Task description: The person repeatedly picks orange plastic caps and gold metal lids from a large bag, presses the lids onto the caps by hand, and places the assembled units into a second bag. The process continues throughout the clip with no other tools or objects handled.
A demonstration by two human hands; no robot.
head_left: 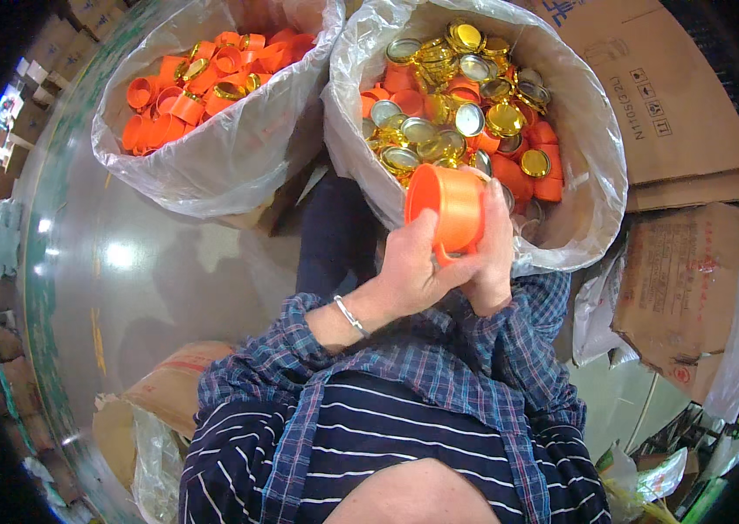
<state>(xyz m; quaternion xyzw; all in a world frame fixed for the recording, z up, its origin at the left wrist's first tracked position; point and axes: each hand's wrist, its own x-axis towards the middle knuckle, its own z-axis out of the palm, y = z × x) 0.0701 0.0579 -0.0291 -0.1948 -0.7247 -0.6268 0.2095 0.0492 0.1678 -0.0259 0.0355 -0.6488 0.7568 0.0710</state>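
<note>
An orange plastic cup (pixel 455 208) with a small loop handle lies on its side between my hands, its open mouth turned left. My left hand (pixel 413 262) grips it from below, with the thumb by the rim. Around the cup's other end my right hand (pixel 493 253) is closed, hiding most of that end. Just beyond my hands is a plastic-lined box (pixel 592 188) full of gold and silver round metal lids (pixel 466 120) and more orange cups (pixel 514 175).
Another lined box (pixel 212 179) at the far left holds several orange cups (pixel 182 109), some with gold lids. Flattened cardboard (pixel 675 87) lies at the right, beside a brown carton (pixel 680 293). A paper sack (pixel 160 384) stands on the floor at my left.
</note>
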